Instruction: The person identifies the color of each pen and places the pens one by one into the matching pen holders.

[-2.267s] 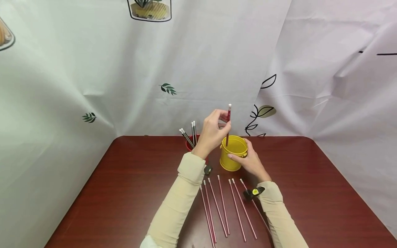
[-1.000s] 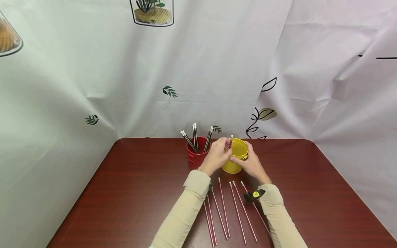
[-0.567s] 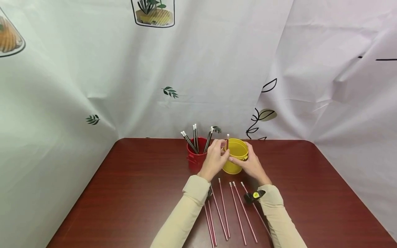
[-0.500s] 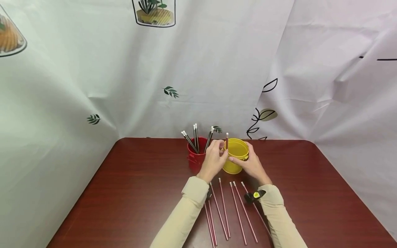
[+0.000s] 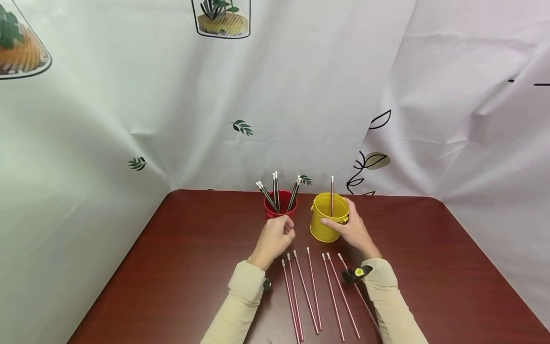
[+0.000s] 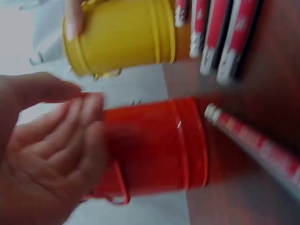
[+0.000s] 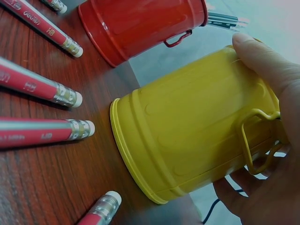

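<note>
My right hand [image 5: 354, 231] grips the small yellow metal bucket [image 5: 323, 224] by its rim, thumb on the near side and fingers round the far side. One red pencil [image 5: 332, 196] stands in that bucket, its white eraser end up. The left hand [image 5: 275, 239] hovers in front of the red bucket [image 5: 293, 215], loosely curled with nothing in it; the left wrist view shows its thumb [image 6: 51, 89] close to the fingertips. Several black pencils [image 5: 294, 195] lean in the red bucket. Several red pencils [image 5: 313, 291] lie spread on the table below both hands.
The reddish-brown wooden table [image 5: 180, 267] ends at a white printed curtain [image 5: 301, 86] behind the buckets, with more curtain at both sides. One red pencil [image 5: 369, 310] runs partly under the right forearm. A small wire handle [image 7: 255, 140] juts from the yellow bucket's side.
My left hand has lowered a red pencil into the yellow bucket, let go of it, and moved left and toward me. The right hand has kept its hold on the bucket.
</note>
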Action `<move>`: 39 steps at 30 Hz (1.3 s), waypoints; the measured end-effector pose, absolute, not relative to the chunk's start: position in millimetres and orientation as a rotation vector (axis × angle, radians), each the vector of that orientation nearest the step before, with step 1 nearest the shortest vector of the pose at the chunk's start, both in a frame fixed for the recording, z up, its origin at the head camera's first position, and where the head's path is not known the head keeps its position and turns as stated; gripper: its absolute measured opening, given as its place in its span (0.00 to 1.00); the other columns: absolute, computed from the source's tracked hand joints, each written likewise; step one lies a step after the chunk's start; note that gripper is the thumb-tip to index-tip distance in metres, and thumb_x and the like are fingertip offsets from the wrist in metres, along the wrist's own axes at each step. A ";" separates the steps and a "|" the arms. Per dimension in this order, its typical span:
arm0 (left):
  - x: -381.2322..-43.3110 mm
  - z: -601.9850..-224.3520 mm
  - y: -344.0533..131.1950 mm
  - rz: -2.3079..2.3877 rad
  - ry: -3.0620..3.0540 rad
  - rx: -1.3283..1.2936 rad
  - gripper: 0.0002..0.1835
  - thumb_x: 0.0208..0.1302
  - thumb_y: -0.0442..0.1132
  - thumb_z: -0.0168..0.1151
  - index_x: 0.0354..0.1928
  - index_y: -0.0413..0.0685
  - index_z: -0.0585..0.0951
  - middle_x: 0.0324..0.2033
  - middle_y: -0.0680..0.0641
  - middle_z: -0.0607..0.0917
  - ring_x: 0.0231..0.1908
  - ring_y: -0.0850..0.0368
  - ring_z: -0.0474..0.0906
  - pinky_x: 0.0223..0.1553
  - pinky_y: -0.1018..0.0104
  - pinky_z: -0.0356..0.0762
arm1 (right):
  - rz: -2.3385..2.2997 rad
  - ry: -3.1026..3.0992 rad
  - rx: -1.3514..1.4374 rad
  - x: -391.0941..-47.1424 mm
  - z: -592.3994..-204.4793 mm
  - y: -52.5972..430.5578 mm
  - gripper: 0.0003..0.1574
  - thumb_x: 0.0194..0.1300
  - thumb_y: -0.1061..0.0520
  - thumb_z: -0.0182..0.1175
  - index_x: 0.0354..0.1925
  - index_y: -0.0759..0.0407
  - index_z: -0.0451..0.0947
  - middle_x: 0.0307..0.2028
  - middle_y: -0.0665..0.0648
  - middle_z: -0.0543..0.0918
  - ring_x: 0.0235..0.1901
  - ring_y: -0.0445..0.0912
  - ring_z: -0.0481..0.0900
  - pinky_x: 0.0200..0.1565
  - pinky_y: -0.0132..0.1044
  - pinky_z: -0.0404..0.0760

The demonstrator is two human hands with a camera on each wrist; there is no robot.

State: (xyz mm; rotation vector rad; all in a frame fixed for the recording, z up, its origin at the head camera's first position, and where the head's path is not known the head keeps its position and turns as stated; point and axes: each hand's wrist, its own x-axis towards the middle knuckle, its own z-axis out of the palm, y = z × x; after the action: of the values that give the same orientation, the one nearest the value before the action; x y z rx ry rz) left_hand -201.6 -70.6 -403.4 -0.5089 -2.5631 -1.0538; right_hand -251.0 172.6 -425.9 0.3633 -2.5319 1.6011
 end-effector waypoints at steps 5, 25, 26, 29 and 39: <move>-201.9 -400.2 -84.9 -0.931 -2.834 -0.381 0.06 0.48 0.33 0.62 0.24 0.48 0.74 0.17 0.53 0.74 0.20 0.59 0.70 0.22 0.65 0.68 | 1.597 -2.540 0.344 -252.1 -426.1 175.9 0.56 0.46 0.42 0.70 0.66 0.47 0.50 0.52 0.57 0.72 0.52 0.51 0.71 0.54 0.49 0.69; -192.6 -405.8 -88.8 -0.688 -3.234 -0.259 0.12 0.38 0.31 0.67 0.13 0.47 0.72 0.12 0.50 0.70 0.18 0.55 0.65 0.18 0.62 0.64 | 1.603 -2.534 0.353 -253.8 -425.8 175.4 0.55 0.47 0.43 0.70 0.66 0.47 0.50 0.53 0.57 0.72 0.52 0.50 0.71 0.54 0.49 0.69; -191.8 -405.9 -88.1 -0.677 -3.236 -0.259 0.12 0.38 0.31 0.67 0.13 0.47 0.72 0.13 0.49 0.70 0.18 0.54 0.66 0.18 0.62 0.64 | 1.598 -2.536 0.351 -253.7 -425.7 175.3 0.55 0.47 0.43 0.70 0.66 0.47 0.50 0.53 0.57 0.72 0.52 0.50 0.71 0.54 0.49 0.69; -189.8 -406.7 -85.8 -0.657 -3.237 -0.242 0.11 0.38 0.31 0.66 0.14 0.47 0.72 0.15 0.49 0.72 0.19 0.53 0.67 0.19 0.60 0.66 | 1.589 -2.543 0.345 -253.0 -426.0 175.1 0.56 0.47 0.42 0.70 0.66 0.47 0.50 0.53 0.57 0.72 0.52 0.50 0.71 0.54 0.49 0.69; -187.3 -410.2 -79.5 -0.612 -3.235 -0.189 0.04 0.44 0.32 0.62 0.20 0.45 0.76 0.20 0.47 0.76 0.22 0.51 0.72 0.22 0.56 0.71 | 1.587 -2.548 0.347 -251.9 -427.0 174.1 0.55 0.46 0.42 0.70 0.66 0.47 0.50 0.52 0.57 0.72 0.52 0.50 0.71 0.54 0.49 0.69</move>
State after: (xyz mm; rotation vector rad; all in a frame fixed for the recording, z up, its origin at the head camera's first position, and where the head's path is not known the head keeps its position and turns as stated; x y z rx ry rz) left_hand -187.3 -79.5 -410.2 -0.1891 -3.2354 -0.6119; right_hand -251.9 174.1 -427.0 0.3473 -2.5480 1.5870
